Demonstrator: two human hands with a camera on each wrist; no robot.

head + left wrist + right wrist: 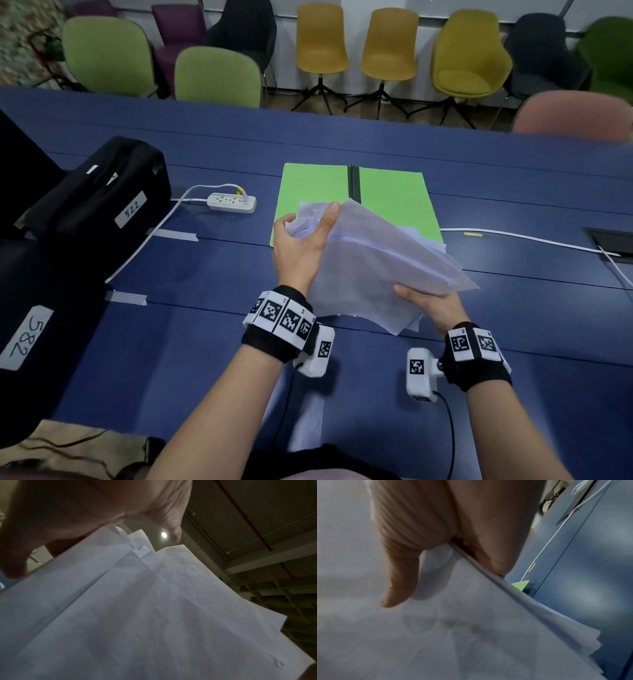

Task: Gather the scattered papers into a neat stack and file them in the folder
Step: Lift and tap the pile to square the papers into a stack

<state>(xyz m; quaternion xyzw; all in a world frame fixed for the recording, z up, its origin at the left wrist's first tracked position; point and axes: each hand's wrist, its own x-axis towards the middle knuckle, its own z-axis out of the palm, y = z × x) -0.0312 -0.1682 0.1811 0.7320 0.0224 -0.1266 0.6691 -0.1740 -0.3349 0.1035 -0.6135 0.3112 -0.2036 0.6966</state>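
A loose bunch of white papers (373,260) is held tilted above the blue table, its sheets fanned out of line. My left hand (303,236) grips the far left corner, thumb on top. My right hand (431,305) pinches the near right edge, thumb over the top sheet. In the left wrist view the papers (154,615) fill the frame under the left hand (77,513). In the right wrist view the thumb (399,577) presses on the papers (453,635). An open green folder (387,192) lies flat behind the papers, partly hidden by them.
A white power strip (231,202) with its cable lies left of the folder. Black bags (96,202) with number labels stand at the left. A white cable (534,240) runs to a table port (609,240) at the right. Chairs line the far side.
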